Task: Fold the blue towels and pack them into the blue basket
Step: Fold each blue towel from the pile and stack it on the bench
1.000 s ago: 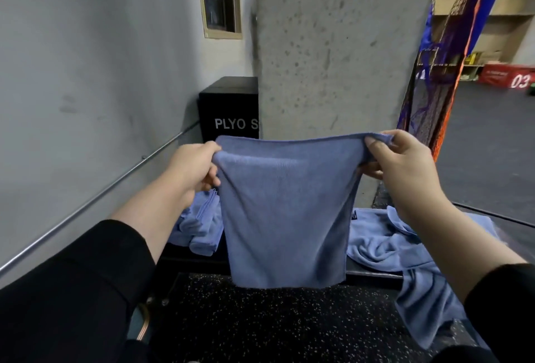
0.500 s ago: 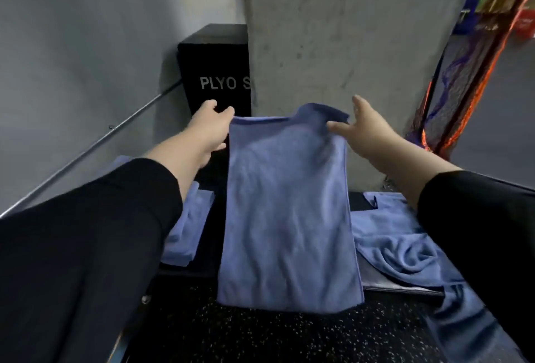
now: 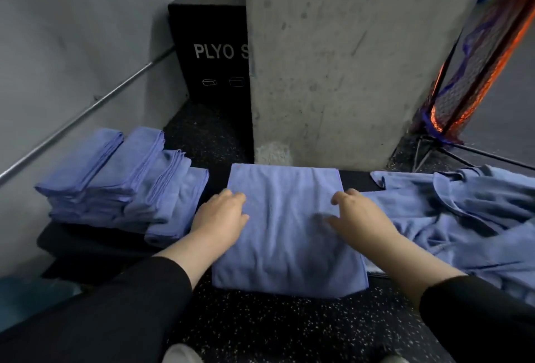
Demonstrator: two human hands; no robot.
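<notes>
Both hands, the left hand (image 3: pixel 221 215) and right hand (image 3: pixel 357 218), lay open and flat on the towel (image 3: pixel 286 235), holding nothing, on the bench (image 3: pixel 92 249).

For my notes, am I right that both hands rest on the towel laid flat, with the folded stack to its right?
Not quite: the head view shows the folded stack to the left of the towel. Both the left hand and right hand do rest on it.

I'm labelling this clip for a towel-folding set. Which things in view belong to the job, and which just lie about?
Job: towel being folded; folded stack; unfolded heap; left hand; right hand.

Lying about: black plyo box; concrete pillar; netting; wall rail.
</notes>
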